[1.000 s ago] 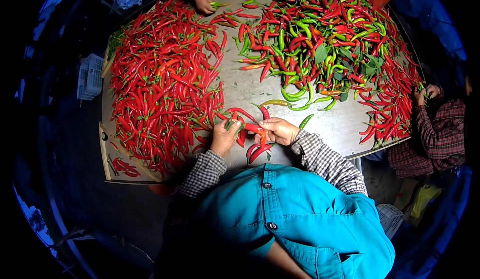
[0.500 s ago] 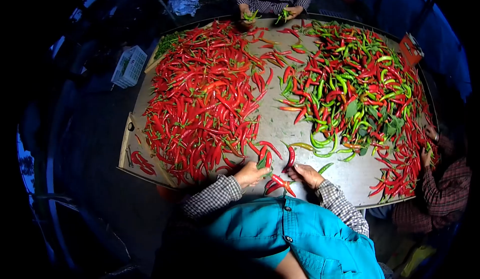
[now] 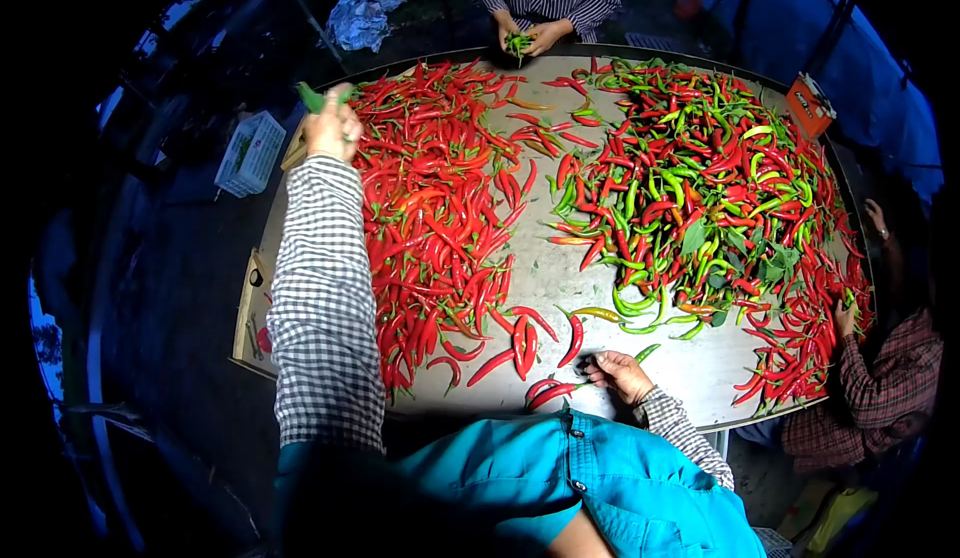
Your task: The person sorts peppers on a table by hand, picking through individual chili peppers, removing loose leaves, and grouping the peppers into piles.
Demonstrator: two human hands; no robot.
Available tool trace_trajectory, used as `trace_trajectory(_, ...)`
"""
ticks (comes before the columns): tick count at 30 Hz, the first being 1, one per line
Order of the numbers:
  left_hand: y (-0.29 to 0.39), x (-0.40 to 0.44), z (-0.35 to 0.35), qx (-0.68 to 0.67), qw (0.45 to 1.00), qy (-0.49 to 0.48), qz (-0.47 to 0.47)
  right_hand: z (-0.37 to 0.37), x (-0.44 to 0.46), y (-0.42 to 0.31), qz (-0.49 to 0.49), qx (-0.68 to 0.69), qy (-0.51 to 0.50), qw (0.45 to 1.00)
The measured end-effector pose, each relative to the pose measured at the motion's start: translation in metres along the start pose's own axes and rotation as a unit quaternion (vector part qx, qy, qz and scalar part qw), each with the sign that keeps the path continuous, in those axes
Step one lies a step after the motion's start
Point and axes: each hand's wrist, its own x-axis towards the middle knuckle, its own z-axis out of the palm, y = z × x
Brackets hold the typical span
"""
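Observation:
My left hand (image 3: 333,130) is stretched out at the table's far left corner, its fingers closed on a green leaf (image 3: 314,96). Near the front edge, my right hand (image 3: 620,376) has its fingers curled together; whatever they may hold is hidden. Just left of it lie red chilies (image 3: 553,394), the stem end of one close to the fingertips. Another red chili (image 3: 575,340) and a small green chili (image 3: 647,353) lie just beyond that hand. A large heap of red chilies (image 3: 430,198) covers the left half of the table, partly behind my left sleeve.
A mixed heap of red and green chilies with leaves (image 3: 693,238) covers the right side of the table (image 3: 560,283). Across it, a person's hands (image 3: 525,36) hold green chilies. Another person's hand (image 3: 846,318) touches chilies at the right. A white crate (image 3: 250,153) stands left.
My left hand has moved from the front edge to the far left corner with the leaf. Red chilies it was near now lie on the table. The person across has brought both hands together.

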Motion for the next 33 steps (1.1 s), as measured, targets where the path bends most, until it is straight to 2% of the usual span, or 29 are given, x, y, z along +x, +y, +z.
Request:
trace_trajectory(1, -0.005, -0.006, 0.011, 0.045, 0.998, -0.003, -0.047, 0.002, -0.002, 0.001, 0.001, 0.01, 0.001, 1.0)
trace_trajectory(5, -0.085, -0.084, 0.03, -0.026, 0.966, -0.044, -0.253, -0.009, 0.0, 0.013, 0.008, -0.002, 0.002, 1.0)
trace_trajectory(7, -0.127, -0.135, 0.028, -0.042, 0.95, -0.086, -0.298, -0.009, -0.005, 0.017, -0.001, -0.019, 0.023, 1.0)
trace_trajectory(9, -0.17, -0.184, 0.018, -0.02, 0.922, -0.105, -0.372, -0.017, -0.006, 0.031, -0.037, -0.053, 0.01, 0.998)
trace_trajectory(11, -0.195, -0.239, 0.015, 0.036, 0.888, -0.124, -0.441, -0.019, -0.014, 0.034, -0.025, -0.084, 0.028, 0.996)
trace_trajectory(13, -0.217, -0.282, 0.002, 0.079, 0.837, -0.191, -0.506, -0.021, -0.02, 0.038, -0.043, -0.102, 0.046, 0.993)
trace_trajectory(15, -0.233, -0.316, -0.008, 0.161, 0.799, -0.169, -0.555, -0.031, -0.024, 0.042, -0.098, -0.156, 0.054, 0.981)
trace_trajectory(16, -0.241, -0.329, -0.017, 0.162, 0.786, -0.164, -0.574, -0.038, -0.025, 0.045, -0.12, -0.183, 0.094, 0.971)
trace_trajectory(17, -0.248, -0.338, -0.027, 0.162, 0.784, -0.164, -0.576, -0.046, -0.025, 0.048, -0.14, -0.209, 0.133, 0.959)
trace_trajectory(18, -0.249, -0.347, -0.033, 0.159, 0.767, -0.18, -0.595, -0.051, -0.028, 0.037, -0.216, -0.327, 0.184, 0.901)
trace_trajectory(19, -0.249, -0.353, -0.036, 0.156, 0.751, -0.194, -0.611, -0.043, -0.04, 0.01, -0.238, -0.428, 0.242, 0.837)
trace_trajectory(20, -0.248, -0.356, -0.036, 0.146, 0.738, -0.185, -0.633, -0.044, -0.04, 0.001, -0.28, -0.507, 0.255, 0.775)
trace_trajectory(21, -0.25, -0.359, -0.037, 0.146, 0.738, -0.181, -0.634, -0.046, -0.039, -0.004, -0.319, -0.579, 0.263, 0.703)
trace_trajectory(22, -0.253, -0.361, -0.035, 0.168, 0.745, -0.217, -0.608, -0.05, -0.035, -0.004, -0.319, -0.578, 0.26, 0.704)
trace_trajectory(23, -0.256, -0.363, -0.034, 0.189, 0.751, -0.252, -0.58, -0.053, -0.03, -0.001, -0.297, -0.629, 0.225, 0.682)
trace_trajectory(24, -0.255, -0.363, -0.03, 0.181, 0.755, -0.24, -0.582, -0.056, -0.027, 0.001, -0.274, -0.677, 0.188, 0.657)
trace_trajectory(29, -0.254, -0.366, -0.012, 0.236, 0.769, -0.305, -0.509, -0.055, -0.027, -0.015, -0.215, -0.712, 0.163, 0.648)
trace_trajectory(31, -0.286, -0.378, -0.024, 0.269, 0.816, -0.392, -0.327, -0.051, -0.017, -0.021, -0.186, -0.616, 0.171, 0.746)
trace_trajectory(32, -0.304, -0.385, -0.029, 0.302, 0.84, -0.422, -0.158, -0.044, -0.012, -0.024, -0.222, -0.509, 0.171, 0.814)
trace_trajectory(33, -0.305, -0.387, -0.027, 0.304, 0.84, -0.421, -0.158, -0.036, -0.001, -0.029, -0.248, -0.517, 0.179, 0.799)
